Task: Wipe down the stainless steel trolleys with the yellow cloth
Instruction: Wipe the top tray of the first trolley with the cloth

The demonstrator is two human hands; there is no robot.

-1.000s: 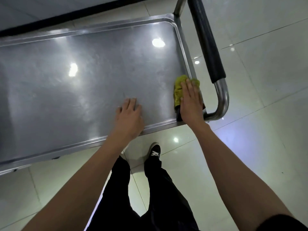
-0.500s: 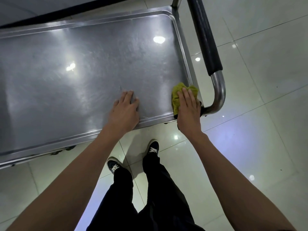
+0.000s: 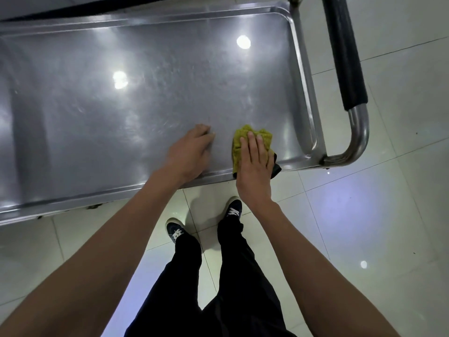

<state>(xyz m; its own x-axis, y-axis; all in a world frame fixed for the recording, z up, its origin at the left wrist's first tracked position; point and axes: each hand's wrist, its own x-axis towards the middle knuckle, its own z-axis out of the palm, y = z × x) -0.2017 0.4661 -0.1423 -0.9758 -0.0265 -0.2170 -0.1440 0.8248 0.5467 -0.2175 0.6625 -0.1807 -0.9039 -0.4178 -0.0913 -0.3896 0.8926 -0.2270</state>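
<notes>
**Cloth pressed flat near the trolley's front edge**

The right hand [image 3: 255, 164] lies flat, fingers straight, pressing the yellow cloth [image 3: 245, 139] onto the trolley [image 3: 121, 105] for wiping pressure; the left hand [image 3: 192, 152], fingers bent (holding nothing), rests alongside, likely bracing.

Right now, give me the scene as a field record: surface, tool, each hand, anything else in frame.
surface: stainless steel trolley top tray, bare metal with light reflections
tool: yellow cloth, bunched, on the tray near its front edge, toward the handle end
right hand: flat on the cloth, fingers straight, pressing it down
left hand: resting on the tray beside the cloth, not touching it, holding nothing
handle: black grip on a steel tube, at the tray's right end
floor: pale glossy tiles
</notes>
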